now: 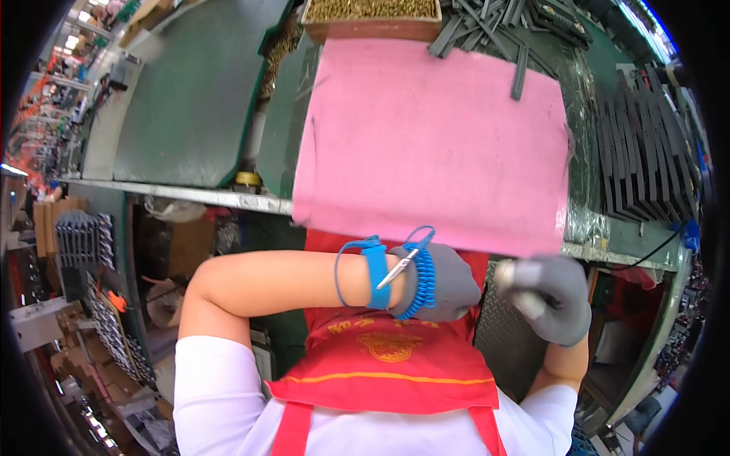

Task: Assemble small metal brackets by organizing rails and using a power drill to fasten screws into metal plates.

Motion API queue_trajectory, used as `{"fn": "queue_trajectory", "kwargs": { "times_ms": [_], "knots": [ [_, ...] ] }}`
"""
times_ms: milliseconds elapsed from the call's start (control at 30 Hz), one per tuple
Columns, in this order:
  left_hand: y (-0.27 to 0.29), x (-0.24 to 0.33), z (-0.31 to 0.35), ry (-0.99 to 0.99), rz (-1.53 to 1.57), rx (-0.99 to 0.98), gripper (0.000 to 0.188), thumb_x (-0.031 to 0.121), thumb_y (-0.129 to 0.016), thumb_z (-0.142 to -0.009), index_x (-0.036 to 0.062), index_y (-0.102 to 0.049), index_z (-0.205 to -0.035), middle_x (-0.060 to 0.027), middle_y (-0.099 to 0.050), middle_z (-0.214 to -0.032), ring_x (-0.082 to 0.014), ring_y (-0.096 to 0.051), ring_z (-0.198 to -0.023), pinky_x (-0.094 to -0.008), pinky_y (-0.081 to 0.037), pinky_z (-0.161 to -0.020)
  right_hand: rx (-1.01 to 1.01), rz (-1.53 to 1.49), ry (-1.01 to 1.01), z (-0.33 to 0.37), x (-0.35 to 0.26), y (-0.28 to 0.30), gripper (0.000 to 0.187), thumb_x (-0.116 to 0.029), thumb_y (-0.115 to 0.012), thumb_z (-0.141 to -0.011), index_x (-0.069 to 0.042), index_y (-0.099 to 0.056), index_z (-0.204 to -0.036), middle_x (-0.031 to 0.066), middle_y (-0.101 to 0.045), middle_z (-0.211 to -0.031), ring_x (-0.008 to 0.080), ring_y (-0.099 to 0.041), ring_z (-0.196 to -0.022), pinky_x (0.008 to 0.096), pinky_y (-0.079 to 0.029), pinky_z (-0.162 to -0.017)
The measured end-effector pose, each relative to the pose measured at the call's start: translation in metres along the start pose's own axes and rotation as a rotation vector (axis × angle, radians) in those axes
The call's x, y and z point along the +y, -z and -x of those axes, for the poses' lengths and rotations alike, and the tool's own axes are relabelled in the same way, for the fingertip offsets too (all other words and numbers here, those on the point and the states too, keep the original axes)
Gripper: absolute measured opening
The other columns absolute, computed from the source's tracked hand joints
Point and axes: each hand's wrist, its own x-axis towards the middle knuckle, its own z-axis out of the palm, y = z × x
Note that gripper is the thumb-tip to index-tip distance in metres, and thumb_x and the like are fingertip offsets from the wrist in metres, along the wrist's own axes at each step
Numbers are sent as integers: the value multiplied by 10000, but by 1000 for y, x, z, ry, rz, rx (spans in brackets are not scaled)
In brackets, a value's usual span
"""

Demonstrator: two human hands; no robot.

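Pink mat [430, 144] lies bare on the table [190, 114] at twelve o'clock. Both gloved hands hover below it, left hand [441, 283] and right hand [551, 298] apart, loosely curled, holding nothing I can see.

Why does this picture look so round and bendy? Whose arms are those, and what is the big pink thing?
The picture comes from a small camera worn on a person's head, looking down. Its lens sees very wide, so straight edges bend near the rim.

The arms belong to that person. Both hands wear grey gloves. The left hand is held in front of a red apron, and a blue wrist strap with a curly blue cord sits on that wrist. The right hand is curled and blurry, so I cannot tell if it holds anything.

The pink thing is a soft-looking pink mat lying on a green workbench. Beyond it is a tray of small brass-coloured parts. Dark flat strips are stacked to the right.
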Motion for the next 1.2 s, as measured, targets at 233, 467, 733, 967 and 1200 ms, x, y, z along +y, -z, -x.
{"fn": "queue_trajectory", "kwargs": {
  "times_ms": [233, 467, 733, 967, 1200],
  "knots": [
    [-38, 41, 21, -221, 196, 170, 149, 158, -625, -893, 101, -700, -1008, -132, -712, -908, -276, -687, -829, -417, -543, -721, -459, 162, 234, -79, -29, -57, 417, -135, -762, -844, -137, -695, -1256, 106, -680, -1023, 294, -663, -894, 376, -522, -805],
    [-45, 74, 9, -671, 979, 260, 190, 161, -636, -900, 38, -723, -1016, -90, -716, -832, -170, -674, -748, -334, -536, -697, -746, -354, 63, -105, -2, -56, 365, -91, -747, -888, -79, -708, -1251, 109, -691, -961, 249, -661, -895, 347, -529, -774],
    [-39, 51, 20, -844, 1751, -64, 286, 171, -594, -962, -50, -658, -1132, -118, -680, -811, -157, -649, -707, -289, -522, -658, -410, 102, 215, -75, 15, -69, 490, -60, -751, -829, -31, -663, -1310, 95, -642, -960, 210, -637, -820, 320, -516, -696],
    [-27, 48, 31, -829, 1636, 43, 284, 192, -594, -976, -35, -660, -1132, -96, -677, -849, -159, -657, -769, -292, -534, -691, -444, -231, 75, -89, 22, -88, 373, -62, -665, -906, -11, -677, -1275, 133, -671, -839, 232, -649, -780, 323, -500, -668],
    [-27, 39, 50, -606, 1117, 768, 141, 97, -676, -871, 75, -710, -1006, -48, -695, -875, -205, -670, -807, -352, -506, -720, 213, -262, 56, -72, -17, -120, 195, -133, -608, -956, 5, -698, -1059, 135, -684, -914, 205, -655, -802, 321, -529, -737]
  ]
}}
